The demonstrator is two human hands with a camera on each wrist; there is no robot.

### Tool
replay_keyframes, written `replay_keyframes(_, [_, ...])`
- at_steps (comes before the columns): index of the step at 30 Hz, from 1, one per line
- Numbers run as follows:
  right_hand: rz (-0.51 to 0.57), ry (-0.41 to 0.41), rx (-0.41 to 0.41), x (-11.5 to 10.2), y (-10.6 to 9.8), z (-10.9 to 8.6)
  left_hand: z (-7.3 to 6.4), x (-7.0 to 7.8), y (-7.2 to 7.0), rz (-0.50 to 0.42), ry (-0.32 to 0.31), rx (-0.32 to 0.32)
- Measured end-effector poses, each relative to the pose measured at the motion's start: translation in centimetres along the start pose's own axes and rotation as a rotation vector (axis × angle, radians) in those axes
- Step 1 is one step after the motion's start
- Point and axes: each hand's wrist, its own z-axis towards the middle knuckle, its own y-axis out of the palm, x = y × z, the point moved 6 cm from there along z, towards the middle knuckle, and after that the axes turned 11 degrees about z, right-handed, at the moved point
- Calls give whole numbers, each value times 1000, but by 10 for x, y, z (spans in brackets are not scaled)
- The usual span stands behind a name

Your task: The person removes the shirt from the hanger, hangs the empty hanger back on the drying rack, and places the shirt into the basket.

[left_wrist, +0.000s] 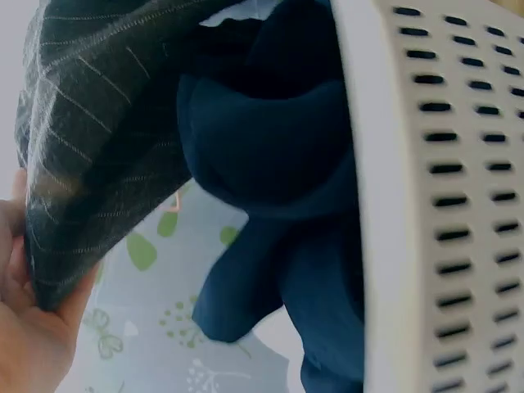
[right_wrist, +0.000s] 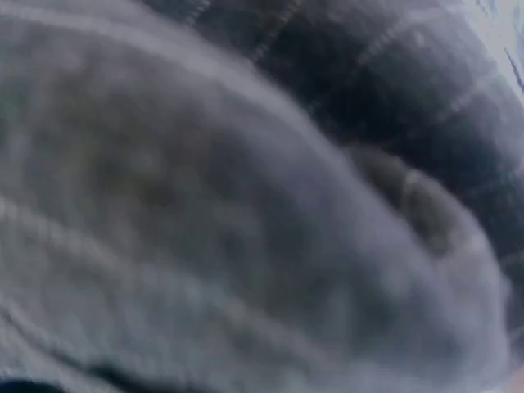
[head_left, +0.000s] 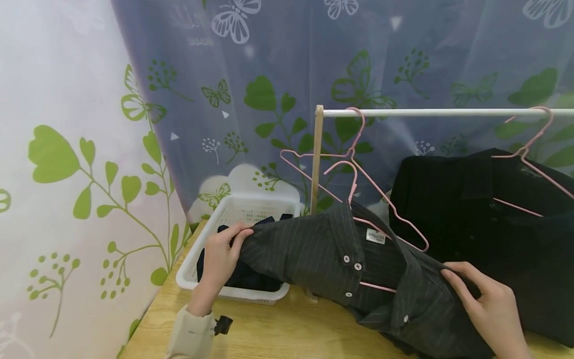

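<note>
A dark grey pinstriped shirt (head_left: 305, 249) with white buttons hangs on a pink hanger (head_left: 354, 182), whose hook stands free below the rail. My left hand (head_left: 222, 252) pinches the end of one sleeve and pulls it out to the left, over the basket. At the other side my right hand (head_left: 489, 299) pinches the shirt near its shoulder. In the left wrist view the striped cloth (left_wrist: 82, 155) runs between thumb and fingers of the left hand (left_wrist: 33, 327). Blurred striped cloth (right_wrist: 246, 213) fills the right wrist view.
A white plastic basket (head_left: 193, 279) with dark navy clothes (head_left: 251, 279) stands on the wooden table (head_left: 287, 329) at left. Behind the shirt is a rack with a wooden post (head_left: 317, 164) and white rail (head_left: 439, 112). An unoccupied pink hanger (head_left: 390, 199) and a black garment (head_left: 448, 214) hang there.
</note>
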Motion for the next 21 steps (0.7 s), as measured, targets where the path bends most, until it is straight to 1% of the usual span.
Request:
replay_keyframes(2, [-5,2,20,-1,1,1,-6,-4,-4,-31,-9,-13])
replay_keyframes(4, [-24,3,48,-2,1,3,-10,-7,-7,-74,-18,-45])
replay_keyframes(8, [-58,-2,90,-4,1,4,-18,-15,-9,-193,-69,-153])
replay_keyframes(10, [-56,-14,89,-5,3,5,-22,-19,-9,-216,-94,-199])
replay_keyframes(12, [-45,-32,79,-5,7,6,-25,-21,-10,-211,-109,-221])
replay_keyframes(14, [-36,-51,64,-4,12,6,-26,-20,-11,-182,-97,-214])
replay_keyframes(15, [-32,-56,58,-4,14,7,-26,-19,-12,-153,-76,-199])
replay_keyframes(19, [-25,-54,55,0,21,6,-22,-9,-14,-37,31,-106])
replay_keyframes(21, [-11,-48,64,2,23,6,-18,-3,-14,-7,75,-65])
